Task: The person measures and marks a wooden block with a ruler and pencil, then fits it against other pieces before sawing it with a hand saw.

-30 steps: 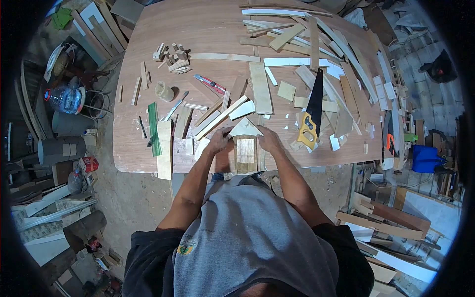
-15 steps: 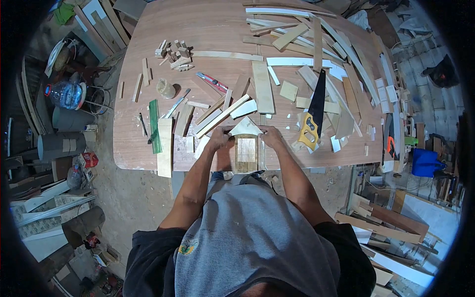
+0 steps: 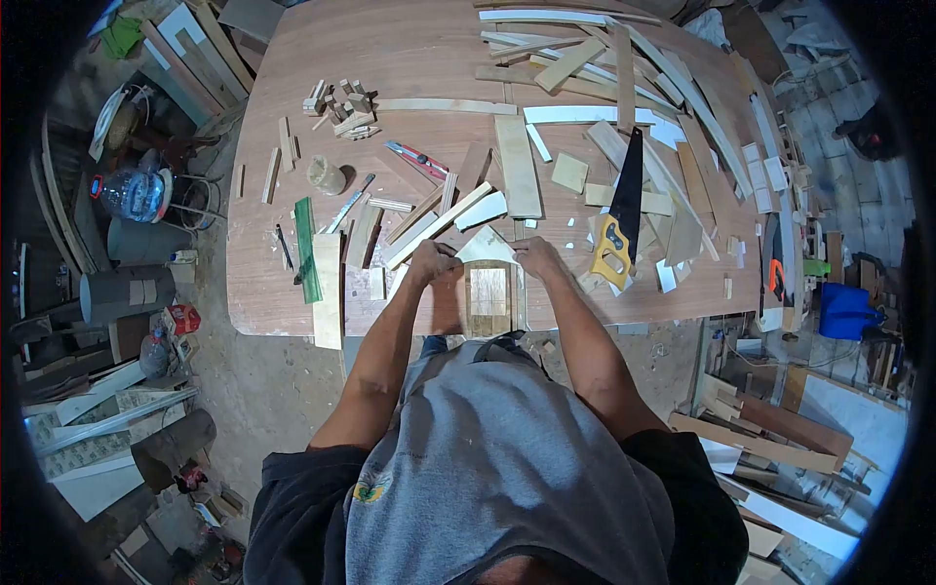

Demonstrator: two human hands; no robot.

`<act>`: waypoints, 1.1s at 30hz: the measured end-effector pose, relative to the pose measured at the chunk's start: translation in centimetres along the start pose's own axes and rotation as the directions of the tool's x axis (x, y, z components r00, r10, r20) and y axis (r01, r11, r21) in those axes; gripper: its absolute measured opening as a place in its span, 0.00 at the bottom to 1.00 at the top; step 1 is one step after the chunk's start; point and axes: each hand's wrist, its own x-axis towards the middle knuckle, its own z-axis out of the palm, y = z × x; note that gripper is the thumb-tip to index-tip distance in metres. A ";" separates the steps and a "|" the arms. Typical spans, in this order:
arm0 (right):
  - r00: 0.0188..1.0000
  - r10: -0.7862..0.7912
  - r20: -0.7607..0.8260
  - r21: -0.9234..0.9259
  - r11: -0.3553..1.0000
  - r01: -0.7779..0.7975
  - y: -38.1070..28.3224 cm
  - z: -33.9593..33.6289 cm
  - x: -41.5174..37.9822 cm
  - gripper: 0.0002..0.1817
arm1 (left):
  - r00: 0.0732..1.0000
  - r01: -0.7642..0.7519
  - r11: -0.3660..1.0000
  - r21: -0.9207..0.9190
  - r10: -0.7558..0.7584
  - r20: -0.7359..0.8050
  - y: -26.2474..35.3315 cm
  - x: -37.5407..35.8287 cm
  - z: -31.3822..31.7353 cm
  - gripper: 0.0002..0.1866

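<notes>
A pale triangular piece of wood (image 3: 486, 248) is held between my two hands, its peak pointing away from me. My left hand (image 3: 433, 261) pinches its left corner, and my right hand (image 3: 536, 259) grips the right corner. Just below the piece, a small wooden block (image 3: 488, 292) with a lighter square top lies at the table's near edge. Left of the piece are a long light wood strip (image 3: 439, 229) and a white-faced offcut (image 3: 482, 210). Beyond it lies a flat pale board (image 3: 518, 168).
A handsaw (image 3: 617, 224) with a yellow handle lies to the right on the wooden table (image 3: 390, 44). Long strips (image 3: 585, 68) are piled at the back right. A green strip (image 3: 307, 252), a utility knife (image 3: 417, 159) and a small jar (image 3: 326, 175) lie left.
The view has shifted slightly. Both hands still hold the triangular piece, which now sits slightly higher above the block, with little other movement.
</notes>
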 end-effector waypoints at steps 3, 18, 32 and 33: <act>0.999 0.010 0.038 -0.046 0.999 -0.008 -0.5 -0.7 0.2 0.20 | 1.000 0.020 0.998 0.052 -0.020 -0.004 -0.9 1.9 0.1 0.17; 0.999 -0.033 0.027 -0.077 0.996 0.035 -0.1 -0.2 0.2 0.19 | 0.999 -0.005 0.994 -0.107 0.011 0.052 0.6 0.5 0.6 0.13; 0.998 -0.033 -0.047 -0.079 0.996 0.029 -0.1 0.5 -0.7 0.18 | 0.996 -0.092 0.984 -0.154 0.089 -0.028 0.6 -1.2 1.8 0.15; 0.997 -0.047 -0.057 -0.081 0.996 0.042 0.1 0.6 -0.6 0.17 | 0.996 -0.092 0.984 -0.155 0.088 -0.030 1.0 -1.5 1.8 0.15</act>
